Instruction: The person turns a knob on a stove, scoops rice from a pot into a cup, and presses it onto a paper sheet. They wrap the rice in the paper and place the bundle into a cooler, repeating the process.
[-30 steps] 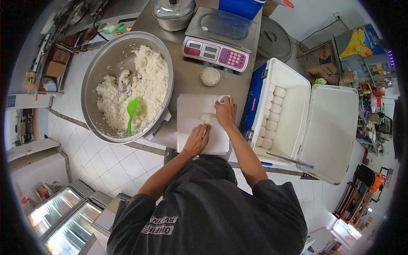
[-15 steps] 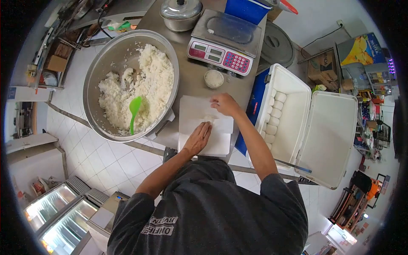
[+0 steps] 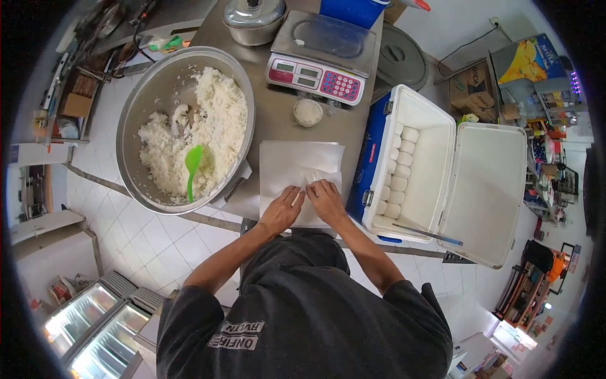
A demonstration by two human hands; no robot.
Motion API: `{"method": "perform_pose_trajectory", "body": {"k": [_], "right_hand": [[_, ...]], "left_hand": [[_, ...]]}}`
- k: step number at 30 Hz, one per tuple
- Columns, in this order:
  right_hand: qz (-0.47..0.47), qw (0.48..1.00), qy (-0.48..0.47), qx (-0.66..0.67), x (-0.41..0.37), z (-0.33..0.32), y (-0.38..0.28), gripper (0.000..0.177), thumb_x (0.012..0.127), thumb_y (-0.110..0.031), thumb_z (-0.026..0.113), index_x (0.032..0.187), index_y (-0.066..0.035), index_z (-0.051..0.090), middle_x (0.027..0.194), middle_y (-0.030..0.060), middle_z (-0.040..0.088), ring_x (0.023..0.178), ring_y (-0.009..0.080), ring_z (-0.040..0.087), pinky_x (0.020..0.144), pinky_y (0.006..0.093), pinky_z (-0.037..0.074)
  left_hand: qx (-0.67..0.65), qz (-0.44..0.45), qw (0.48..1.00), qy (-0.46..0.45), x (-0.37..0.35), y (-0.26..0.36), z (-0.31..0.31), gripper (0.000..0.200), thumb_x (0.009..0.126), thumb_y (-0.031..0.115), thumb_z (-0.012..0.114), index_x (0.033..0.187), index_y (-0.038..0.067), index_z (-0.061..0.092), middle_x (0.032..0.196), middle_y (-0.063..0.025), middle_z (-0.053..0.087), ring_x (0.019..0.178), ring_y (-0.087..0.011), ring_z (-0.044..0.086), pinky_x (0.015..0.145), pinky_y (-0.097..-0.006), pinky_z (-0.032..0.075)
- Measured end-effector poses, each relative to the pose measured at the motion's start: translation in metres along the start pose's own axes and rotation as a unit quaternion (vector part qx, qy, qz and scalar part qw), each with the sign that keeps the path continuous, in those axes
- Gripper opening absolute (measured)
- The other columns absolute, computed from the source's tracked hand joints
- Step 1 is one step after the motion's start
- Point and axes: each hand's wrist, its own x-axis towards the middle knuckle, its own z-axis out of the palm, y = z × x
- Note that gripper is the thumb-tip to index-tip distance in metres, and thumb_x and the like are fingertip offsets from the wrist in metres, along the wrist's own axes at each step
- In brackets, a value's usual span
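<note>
White paper sheets (image 3: pixel 278 161) lie stacked at the table's near edge. My left hand (image 3: pixel 283 210) and my right hand (image 3: pixel 326 201) meet over the middle of the stack, fingers bent and closed on the top sheet. Between the fingertips the paper is raised in a small fold; whatever it covers is hidden. Just beyond the sheets stands a small bowl of rice (image 3: pixel 308 112). Left of my hands, a big metal basin (image 3: pixel 126 158) holds a mound of cooked rice (image 3: pixel 221 104), with a green rice paddle (image 3: pixel 193 165) resting in it.
Behind the bowl is a digital scale (image 3: pixel 315 79), near a lidded pot (image 3: pixel 254 25). At the right, an open cooler box (image 3: pixel 435 183) contains rows of white wrapped bundles (image 3: pixel 399 169). Its lid (image 3: pixel 483 189) is folded outward, with a long thin tool (image 3: pixel 429 234) lying across the rim.
My right hand has come down from the sheets' far right side to beside my left hand. The paper is now gathered between both hands. The view has shifted slightly.
</note>
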Motion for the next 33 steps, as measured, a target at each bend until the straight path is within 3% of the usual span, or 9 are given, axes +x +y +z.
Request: {"method": "perform_pose_trajectory", "body": {"k": [11,15,21,23,26,28,29,31,33], "right_hand": [[0.147,0.975,0.074,0.152,-0.023,0.018,-0.003,0.025,0.088,-0.008,0.054,0.109,0.003,0.061,0.111,0.0145,0.057,0.115,0.0340,0.053,0.098,0.0454,0.045],[0.089,0.994,-0.054,0.037,-0.026,0.011,0.016,0.025,0.087,-0.007,0.053,0.109,0.002,0.061,0.115,0.0168,0.059,0.111,0.0343,0.055,0.096,0.0446,0.046],[0.215,0.956,-0.180,0.084,0.016,0.022,0.048,0.024,0.083,-0.013,0.065,0.105,-0.004,0.066,0.094,0.0103,0.068,0.104,0.0334,0.059,0.089,0.0430,0.050],[0.296,0.916,-0.238,0.133,0.034,0.017,0.050,0.024,0.079,-0.015,0.070,0.101,-0.005,0.067,0.090,0.0102,0.068,0.101,0.0336,0.060,0.088,0.0431,0.050],[0.378,0.902,-0.204,0.042,0.054,-0.008,0.038,0.029,0.073,-0.019,0.077,0.093,-0.001,0.067,0.090,0.0167,0.067,0.098,0.0349,0.063,0.086,0.0442,0.052],[0.209,0.969,0.058,-0.114,0.054,-0.009,0.035,0.018,0.075,-0.014,0.071,0.089,-0.004,0.067,0.087,0.0147,0.068,0.088,0.0361,0.064,0.081,0.0431,0.052],[0.208,0.970,0.056,-0.114,0.051,-0.006,0.038,0.018,0.075,-0.014,0.071,0.089,-0.004,0.067,0.087,0.0147,0.068,0.088,0.0361,0.064,0.081,0.0431,0.052],[0.153,0.986,-0.066,-0.018,0.041,0.011,0.047,0.014,0.079,-0.010,0.064,0.091,-0.005,0.065,0.087,0.0156,0.067,0.089,0.0338,0.065,0.080,0.0430,0.053],[0.182,0.983,-0.034,0.008,0.026,0.025,0.035,0.010,0.079,-0.008,0.060,0.088,-0.005,0.063,0.086,0.0155,0.067,0.089,0.0331,0.065,0.080,0.0436,0.052]], "left_hand": [[0.008,-0.014,1.000,-0.018,-0.015,-0.062,0.038,0.038,0.085,0.009,0.053,0.119,-0.009,0.051,0.118,-0.0215,0.052,0.112,-0.0360,0.050,0.100,-0.0414,0.043],[0.076,0.031,0.995,-0.056,-0.010,-0.064,0.033,0.033,0.084,0.007,0.053,0.113,-0.008,0.055,0.114,-0.0207,0.052,0.109,-0.0357,0.051,0.098,-0.0420,0.045],[-0.018,-0.106,0.982,-0.154,0.023,-0.076,0.021,0.028,0.083,0.008,0.057,0.110,-0.001,0.060,0.104,-0.0202,0.058,0.105,-0.0332,0.056,0.092,-0.0410,0.049],[-0.051,-0.274,0.921,-0.272,0.049,-0.075,0.010,0.029,0.082,0.007,0.059,0.111,0.001,0.058,0.101,-0.0221,0.060,0.103,-0.0358,0.058,0.089,-0.0421,0.050],[0.021,-0.268,0.944,-0.191,0.068,-0.073,0.004,0.028,0.082,0.008,0.061,0.109,0.004,0.058,0.085,-0.0191,0.061,0.090,-0.0359,0.061,0.084,-0.0444,0.051],[0.072,-0.182,0.974,-0.117,0.064,-0.076,0.014,0.028,0.081,0.010,0.064,0.107,0.004,0.059,0.085,-0.0184,0.063,0.087,-0.0359,0.062,0.083,-0.0445,0.051],[0.120,-0.093,0.987,-0.043,0.060,-0.076,0.023,0.028,0.079,0.012,0.067,0.105,0.004,0.061,0.086,-0.0178,0.065,0.085,-0.0358,0.063,0.081,-0.0446,0.051],[0.065,-0.090,0.993,-0.036,0.047,-0.074,0.033,0.025,0.080,0.008,0.065,0.103,0.003,0.061,0.086,-0.0184,0.065,0.084,-0.0357,0.063,0.081,-0.0443,0.052],[0.013,-0.082,0.996,-0.028,0.034,-0.069,0.037,0.022,0.080,0.004,0.062,0.102,0.001,0.061,0.086,-0.0189,0.065,0.084,-0.0357,0.062,0.081,-0.0439,0.052]]}}
